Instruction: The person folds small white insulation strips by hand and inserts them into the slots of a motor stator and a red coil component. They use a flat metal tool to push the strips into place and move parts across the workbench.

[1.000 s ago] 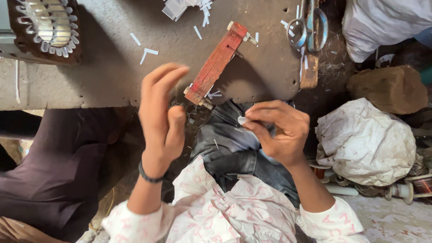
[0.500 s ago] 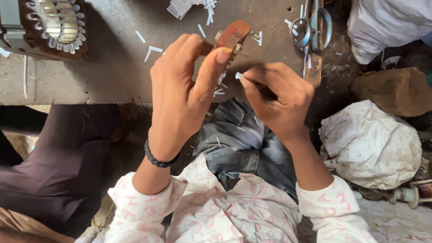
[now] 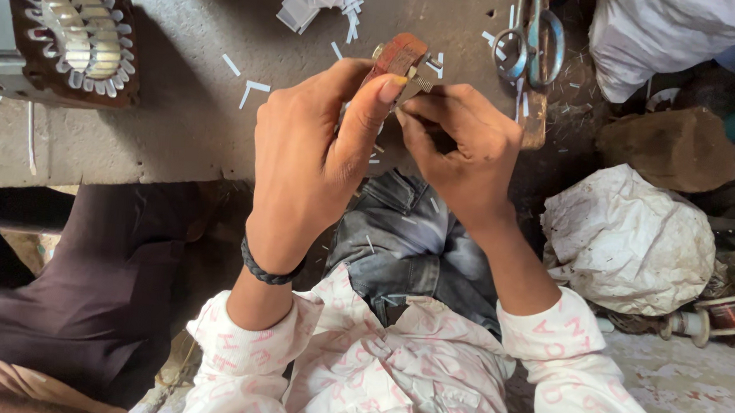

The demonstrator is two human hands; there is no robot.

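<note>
The left hand (image 3: 308, 158) is clamped on a reddish wooden block (image 3: 397, 55); it looks light, rigid, best held by its long sides. The right hand (image 3: 461, 149) pinches something small, hidden by its fingers, at the block's metal fitting (image 3: 422, 82).

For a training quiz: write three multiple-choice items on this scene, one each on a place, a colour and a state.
1. Where do the scissors lie?
A. on the grey slab beyond the hands
B. on the lap
C. on the white sack

2. What colour is the block the left hand holds?
A. blue
B. reddish-brown
C. yellow

3. How are the right hand's fingers?
A. spread flat
B. pinched at the block's end
C. closed around the scissors

Key: 1 A, they rest on the slab at top right; 2 B, its face is rust-toned; 3 B, fingertips meet beside the block.
</note>
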